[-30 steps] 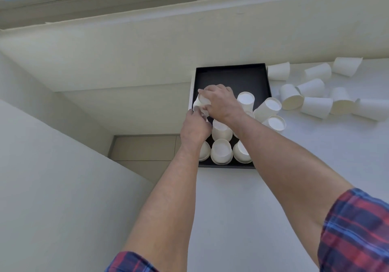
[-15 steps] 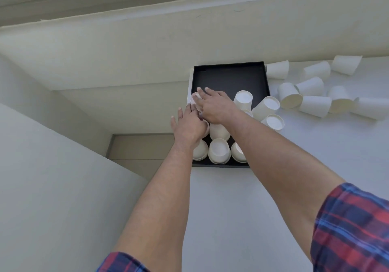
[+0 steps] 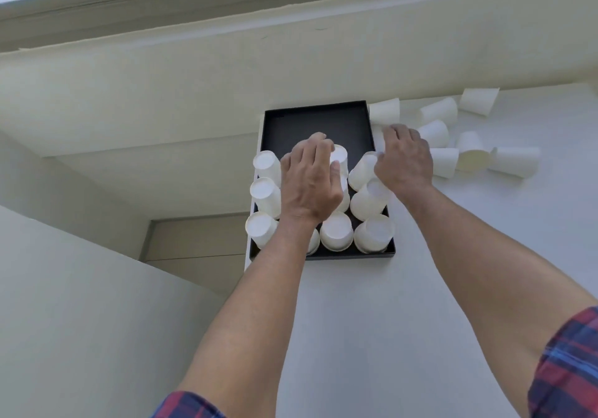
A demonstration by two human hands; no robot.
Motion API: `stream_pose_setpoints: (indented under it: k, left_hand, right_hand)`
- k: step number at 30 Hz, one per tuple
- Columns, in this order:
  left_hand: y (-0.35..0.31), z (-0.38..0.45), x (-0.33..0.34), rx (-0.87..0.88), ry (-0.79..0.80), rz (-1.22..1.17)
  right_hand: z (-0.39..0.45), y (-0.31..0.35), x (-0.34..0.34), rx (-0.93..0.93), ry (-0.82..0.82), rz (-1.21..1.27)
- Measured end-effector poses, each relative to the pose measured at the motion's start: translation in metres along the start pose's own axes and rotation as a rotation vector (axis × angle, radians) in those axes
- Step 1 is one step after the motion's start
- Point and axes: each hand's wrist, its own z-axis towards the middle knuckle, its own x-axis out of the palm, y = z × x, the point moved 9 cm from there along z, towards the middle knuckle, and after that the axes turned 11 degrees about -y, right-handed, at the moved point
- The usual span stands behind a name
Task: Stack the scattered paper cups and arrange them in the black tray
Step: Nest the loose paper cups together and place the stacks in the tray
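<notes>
White counter [image 3: 372, 336] under a window ledge, tray [image 3: 315, 123] mid-frame with upside-down cups [image 3: 336, 231] filling its lower half. Left hand [image 3: 312, 184] curls over a cup at tray centre. Right hand [image 3: 404, 162] reaches over the tray's right edge toward loose cups [image 3: 514, 160]; can't tell its grip.

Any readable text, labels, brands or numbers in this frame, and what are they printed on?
None can be read. The white paper cups are plain, the black tray is unmarked, and the plaid sleeve carries only its pattern. The white table and wall show no writing or signs.
</notes>
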Motion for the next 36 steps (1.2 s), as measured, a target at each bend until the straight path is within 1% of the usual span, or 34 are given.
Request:
stream_pose_setpoints:
  k: [3,5,7,9,11,13,18,20,22,24,25,28,29,31,32,33,34,36]
  left_hand:
    - [-0.039,-0.003,0.018,0.133,0.068,0.012]
    - [-0.057,-0.005,0.031,0.157,0.122,0.019]
    - [-0.072,-0.006,0.043,0.15,0.171,0.017]
    - [-0.085,-0.007,0.055,0.142,0.223,0.018]
    - [-0.098,-0.01,0.065,0.149,0.265,0.024]
    - [-0.11,-0.014,0.072,0.163,0.276,0.023]
    - [-0.125,-0.022,0.094,0.161,0.308,0.052]
    - [-0.129,-0.027,0.107,0.144,0.355,0.071]
    - [-0.131,-0.035,0.123,0.139,0.439,0.104]
    - [-0.136,-0.043,0.139,0.163,0.528,0.149]
    - [-0.138,-0.047,0.145,0.177,0.56,0.165]
    - [-0.147,-0.058,0.156,0.203,0.599,0.167]
    - [-0.15,-0.061,0.158,0.203,0.597,0.164]
    - [-0.153,-0.062,0.158,0.187,0.555,0.166]
    - [-0.153,-0.06,0.158,0.168,0.528,0.167]
    - [-0.153,-0.058,0.157,0.143,0.508,0.161]
    - [-0.152,-0.057,0.157,0.117,0.499,0.15]
    - [-0.151,-0.056,0.156,0.073,0.488,0.117]
  right_hand:
    - [-0.008,-0.061,0.007,0.117,0.137,-0.134]
    - [-0.016,-0.088,0.017,0.146,0.25,-0.192]
    - [-0.022,-0.102,0.023,0.134,0.317,-0.222]
    - [-0.024,-0.105,0.021,0.064,0.287,-0.256]
    - [-0.025,-0.102,0.012,-0.027,0.186,-0.307]
    - [-0.025,-0.104,0.006,-0.053,0.125,-0.313]
    - [-0.034,-0.127,0.017,-0.036,0.25,-0.315]
    - [-0.04,-0.132,0.02,-0.071,0.286,-0.283]
    - [-0.048,-0.134,0.022,-0.107,0.302,-0.233]
    - [-0.055,-0.138,0.021,-0.078,0.309,-0.101]
    - [-0.057,-0.141,0.021,-0.012,0.33,0.054]
    - [-0.068,-0.149,0.023,0.337,0.476,0.759]
    - [-0.071,-0.15,0.023,0.403,0.512,0.908]
    - [-0.075,-0.154,0.022,0.468,0.56,1.065]
    - [-0.074,-0.159,0.02,0.497,0.539,1.109]
    - [-0.07,-0.167,0.016,0.538,0.47,1.141]
    - [-0.065,-0.18,0.011,0.591,0.34,1.13]
    - [-0.058,-0.222,-0.004,0.748,-0.009,0.984]
